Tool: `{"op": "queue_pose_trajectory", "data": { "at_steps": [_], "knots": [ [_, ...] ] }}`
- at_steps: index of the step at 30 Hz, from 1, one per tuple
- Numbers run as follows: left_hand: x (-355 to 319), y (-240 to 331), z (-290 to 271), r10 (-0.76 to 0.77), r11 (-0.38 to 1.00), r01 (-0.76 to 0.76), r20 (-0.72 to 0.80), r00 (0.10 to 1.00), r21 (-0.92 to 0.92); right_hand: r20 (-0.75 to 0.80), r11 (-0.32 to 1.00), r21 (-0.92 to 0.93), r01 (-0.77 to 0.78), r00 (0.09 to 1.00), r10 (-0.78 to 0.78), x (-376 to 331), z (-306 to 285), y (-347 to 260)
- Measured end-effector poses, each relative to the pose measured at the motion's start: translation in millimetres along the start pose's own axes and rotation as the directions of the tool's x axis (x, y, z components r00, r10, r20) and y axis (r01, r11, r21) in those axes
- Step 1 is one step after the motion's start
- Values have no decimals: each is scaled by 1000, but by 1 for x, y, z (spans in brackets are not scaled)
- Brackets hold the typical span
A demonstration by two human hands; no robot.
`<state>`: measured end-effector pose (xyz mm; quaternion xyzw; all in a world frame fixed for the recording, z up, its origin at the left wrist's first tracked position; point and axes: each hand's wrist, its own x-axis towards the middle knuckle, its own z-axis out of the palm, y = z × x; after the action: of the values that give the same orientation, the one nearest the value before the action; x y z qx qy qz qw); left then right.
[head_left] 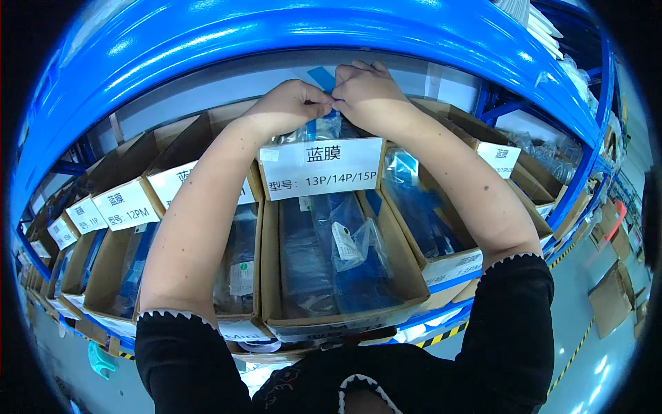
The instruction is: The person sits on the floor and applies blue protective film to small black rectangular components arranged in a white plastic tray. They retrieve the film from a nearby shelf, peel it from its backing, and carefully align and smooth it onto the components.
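Both my arms reach forward over a cardboard bin to its far part. My left hand [293, 103] is closed, thumb and forefinger pinched at the edge of a blue film strip [321, 78]. Right beside it my right hand [369, 93] is curled, its fingertips meeting the left ones at the same strip. Clear plastic wrapping [329, 128] with more blue film shows just below the hands, behind the bin's white label [322, 169]. What exactly lies between the fingertips is partly hidden.
A nearer cardboard bin [414, 293] holds blue films in clear bags. Similar labelled bins, such as one at the left [124, 207], line the shelf on both sides. A blue shelf beam [331, 31] curves above my hands. A blue upright [593, 138] stands at the right.
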<state>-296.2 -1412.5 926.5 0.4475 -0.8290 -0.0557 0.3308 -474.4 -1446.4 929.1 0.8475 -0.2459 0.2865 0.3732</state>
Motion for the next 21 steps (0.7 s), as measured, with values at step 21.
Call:
{"op": "queue_pose_trajectory", "data": {
  "at_steps": [21],
  "knots": [
    [-3,-7,3,5,999,2,-157,988,44,-162,980,172,-97,979,125,-4,0,1]
  ]
}}
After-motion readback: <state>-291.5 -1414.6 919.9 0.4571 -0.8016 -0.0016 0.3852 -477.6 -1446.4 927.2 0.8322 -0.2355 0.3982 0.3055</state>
